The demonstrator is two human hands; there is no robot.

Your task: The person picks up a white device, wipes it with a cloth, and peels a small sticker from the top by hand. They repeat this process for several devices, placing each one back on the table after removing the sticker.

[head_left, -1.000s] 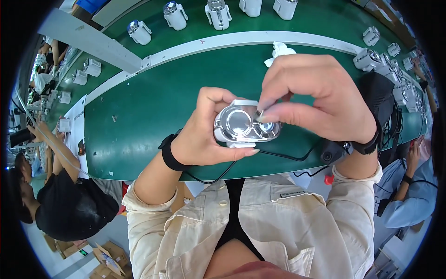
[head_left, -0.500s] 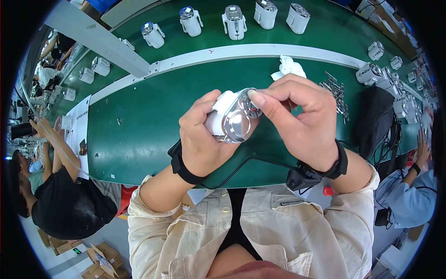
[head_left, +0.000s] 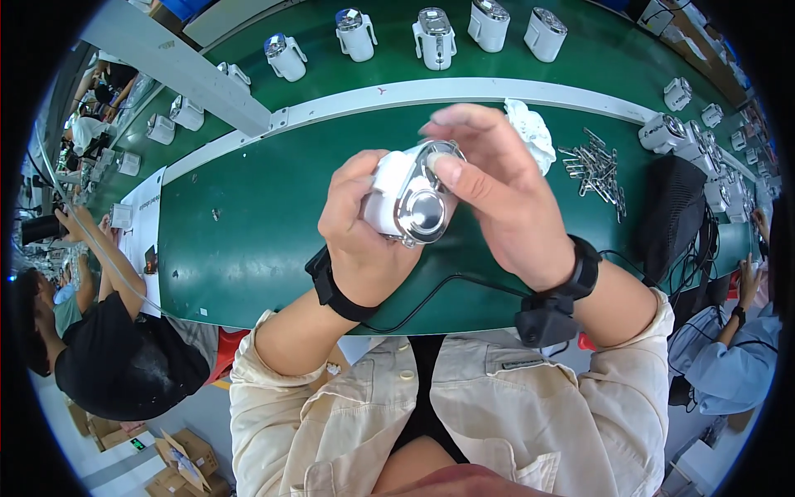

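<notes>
My left hand is wrapped round a white device with a shiny chrome face, holding it tilted above the green table. A round, mirror-like disc sits on the lower part of that face. My right hand is at the device's right side. Its thumb lies against the upper chrome part, while the other fingers are spread beyond it and slightly blurred. The fingers partly hide the device's upper right edge. Nothing shows in the right hand's grasp.
A crumpled white cloth and a pile of small metal parts lie right of my hands. A black bag and cables are farther right. Beyond a white rail, similar white devices stand in a row. Co-workers sit on both sides.
My right hand's pinch at the device's top has loosened, and its fingers have spread. The device has turned slightly in my left hand. The row of devices beyond the rail has shifted right.
</notes>
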